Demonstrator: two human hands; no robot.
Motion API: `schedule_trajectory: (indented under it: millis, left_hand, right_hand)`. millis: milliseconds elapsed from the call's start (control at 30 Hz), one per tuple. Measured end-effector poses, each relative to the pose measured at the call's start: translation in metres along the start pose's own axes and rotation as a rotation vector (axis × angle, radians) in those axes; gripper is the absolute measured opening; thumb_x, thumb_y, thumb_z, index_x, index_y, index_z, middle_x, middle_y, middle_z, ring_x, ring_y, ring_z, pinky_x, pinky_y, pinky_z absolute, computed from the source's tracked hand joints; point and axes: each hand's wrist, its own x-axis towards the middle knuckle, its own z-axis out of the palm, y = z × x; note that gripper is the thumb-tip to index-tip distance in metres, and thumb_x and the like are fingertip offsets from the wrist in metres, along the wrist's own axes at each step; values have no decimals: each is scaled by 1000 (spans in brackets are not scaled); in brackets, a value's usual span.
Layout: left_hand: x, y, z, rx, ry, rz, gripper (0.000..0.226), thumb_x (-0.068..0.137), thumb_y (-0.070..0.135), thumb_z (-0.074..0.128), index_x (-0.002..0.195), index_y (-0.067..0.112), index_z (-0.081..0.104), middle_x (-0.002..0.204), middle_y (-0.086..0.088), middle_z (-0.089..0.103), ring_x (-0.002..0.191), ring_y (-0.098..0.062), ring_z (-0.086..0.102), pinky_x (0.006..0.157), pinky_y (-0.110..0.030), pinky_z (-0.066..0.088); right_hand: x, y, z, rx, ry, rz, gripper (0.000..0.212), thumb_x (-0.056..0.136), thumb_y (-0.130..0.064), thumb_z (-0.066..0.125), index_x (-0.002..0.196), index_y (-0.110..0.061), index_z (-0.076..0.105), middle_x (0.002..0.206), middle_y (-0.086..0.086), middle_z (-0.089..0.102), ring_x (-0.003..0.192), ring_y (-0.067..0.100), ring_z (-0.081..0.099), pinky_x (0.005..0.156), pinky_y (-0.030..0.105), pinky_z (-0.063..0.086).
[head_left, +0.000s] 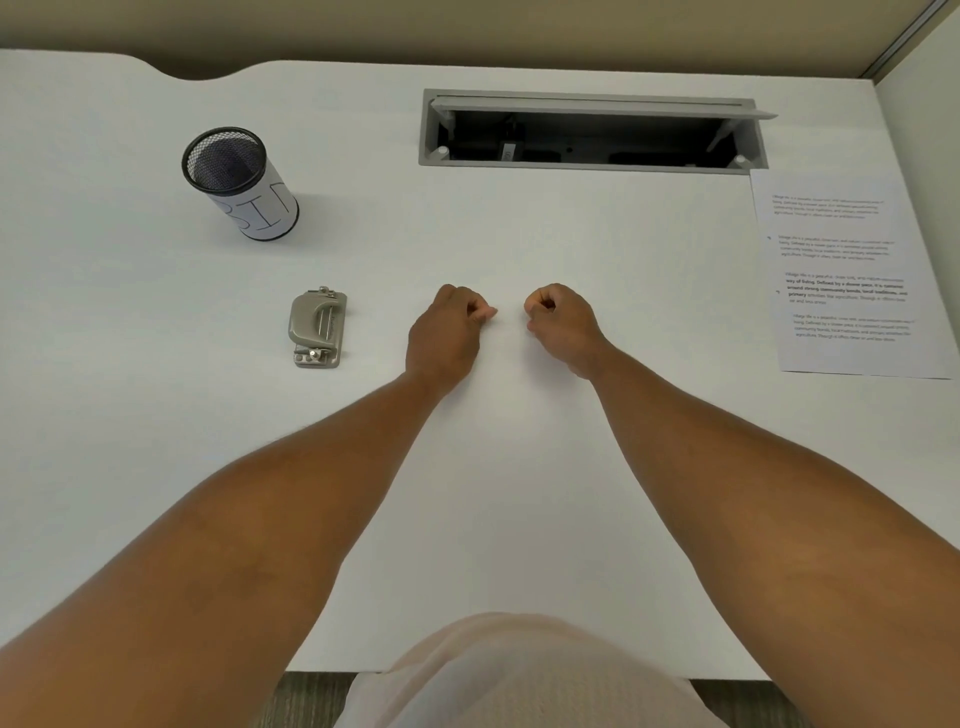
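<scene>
- As we look down, a smooth white desk (130, 405) fills nearly the whole view. A beige wall (467, 26) lies beyond its far edge, and a strip of grey streaked floor (311, 696) shows below its near edge.
- Left of the hole punch (317, 327) and farther back stands a black wire-mesh cup (240, 183). It is a round cylinder wrapped in white paper with large hand-drawn letters.
- The hole punch itself lies flat on the desk, a small, blocky thing of dull grey metal with a rounded lever.
- Just right of the hole punch, not touching it, our left hand (447, 332) rests on the desk with its fingers curled in. We see nothing in its grip.
- Farther right, our right hand (563, 327) mirrors it, knuckles up and fingers folded under, with nothing visible between them. A small gap separates the two hands.
- Beyond the hands, well behind the hole punch, a long rectangular grey cable tray (571, 163) is sunk into the desk, its lid raised and its inside dark.
- Far right of the hole punch a printed sheet (852, 270) lies flat, thin white paper bearing four blocks of small text.
</scene>
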Motion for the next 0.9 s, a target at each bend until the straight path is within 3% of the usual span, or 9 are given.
schedule_trajectory:
  millis: [333,467,767,900]
  left_hand:
    - [-1,-10,-5,-68,-14,77,6,96,32,59,93,28,62,101,11,61,88,-8,58,76,-23,41]
    - [-3,-12,-4,8,-30,147,19,89,45,66,102,31,71,105,14,61,86,0,54,75,-20,42]
    - [-6,-3,-4,144,-25,186,16,91,46,60,95,38,73,94,15,57,79,-1,56,60,-16,34]
    - [-7,4,2,179,-13,157,14,94,36,59,94,31,71,95,11,57,77,-10,60,64,-26,41]
  right_hand:
    - [-1,-1,0,-30,-13,3,19,89,-6,44,79,-18,55,83,-6,58,87,18,59,69,25,44]
    - [-2,-2,1,-48,-11,-3,16,90,-7,44,85,-15,58,90,-2,60,88,18,59,70,25,43]
    - [-2,-2,0,-57,-9,-17,15,90,-6,46,86,-11,58,90,0,60,86,18,57,73,27,44]
    - [-1,-2,0,-59,-7,-21,15,90,-5,45,87,-11,58,91,1,60,83,17,55,72,27,43]
